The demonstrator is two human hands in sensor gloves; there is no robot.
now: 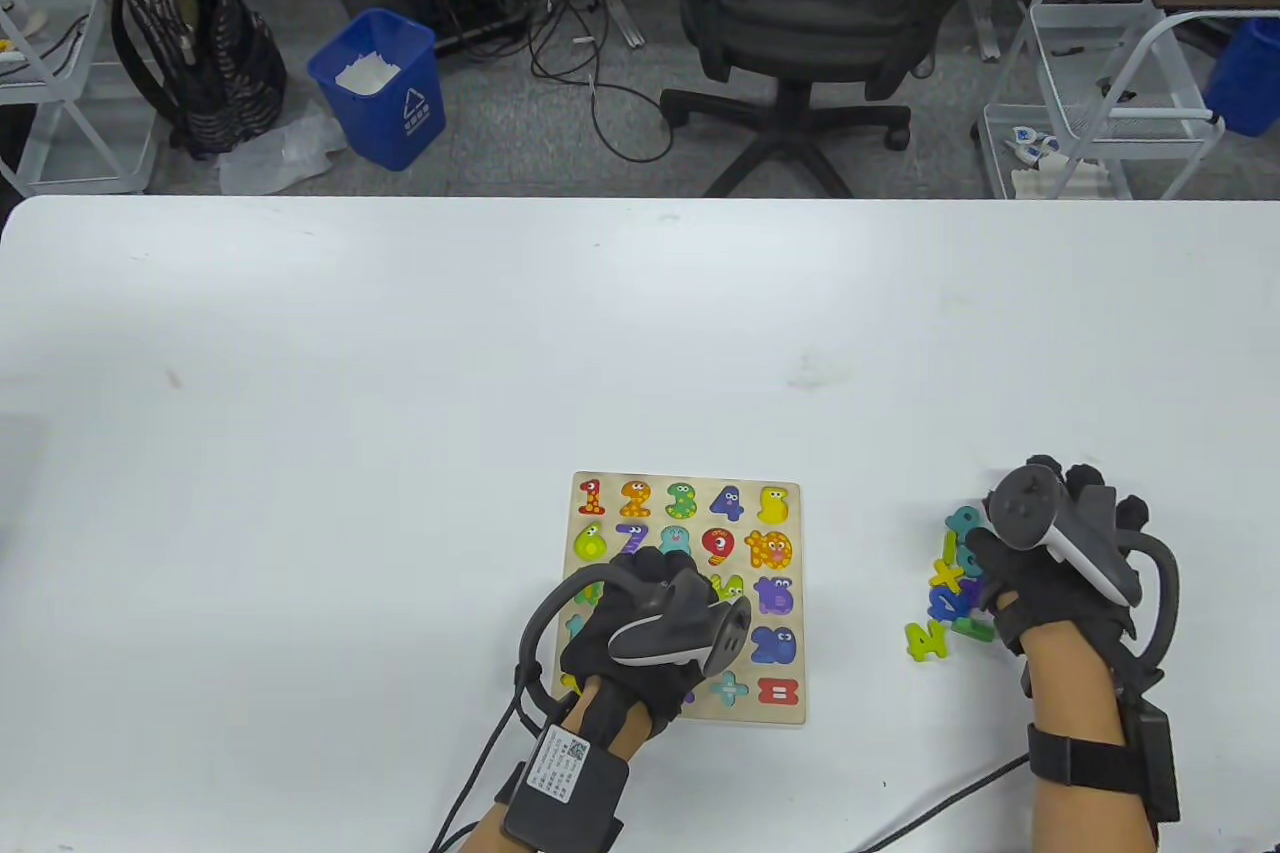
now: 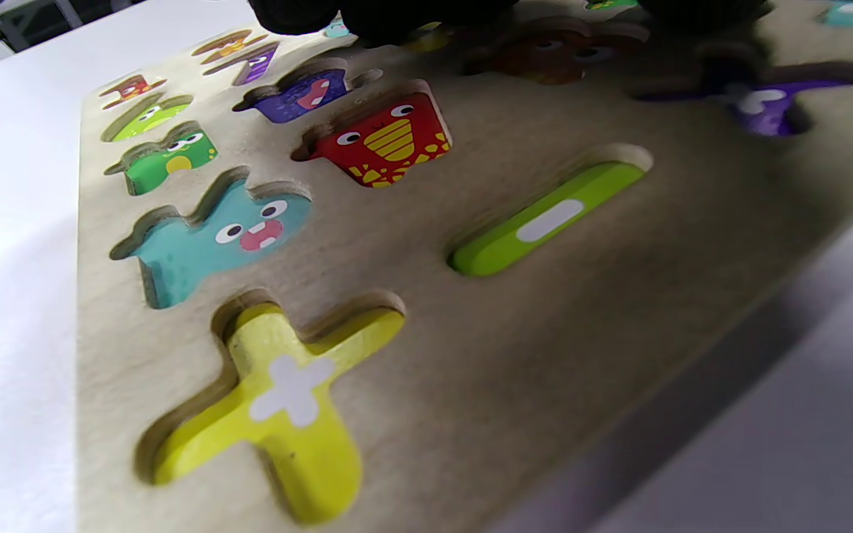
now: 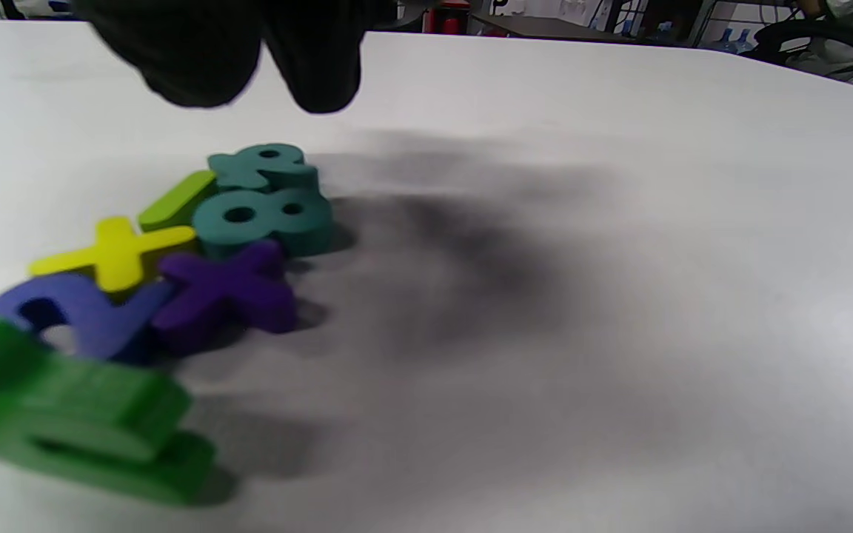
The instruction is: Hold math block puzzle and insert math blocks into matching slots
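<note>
Over on the left, the left hand [image 1: 640,628] lies on the square wooden number puzzle board [image 1: 786,628], covering its lower-left part; the fingers look spread flat and pressing, though the tracker hides most of them, so whether any curl over an edge cannot be told. The board sits flat on the white tabletop [image 1: 400,373] near the front edge, and the left wrist view shows the printed slots standing empty, the yellow plus recess [image 2: 278,400] and the green minus recess [image 2: 545,218] among them. Moving right, the loose pile of foam math blocks [image 1: 948,588] lies well apart from the board. The right hand [image 1: 1060,558] hovers over it, dark fingers [image 3: 197,52] hanging just above the teal figure eight [image 3: 263,215] with nothing in them yet. The smart play looks like this: keep the left palm firm so the board won't skid, pinch one block cleanly by its edges, perhaps the yellow plus block [image 3: 119,248], and turn it to match its recess before lowering it in.
</note>
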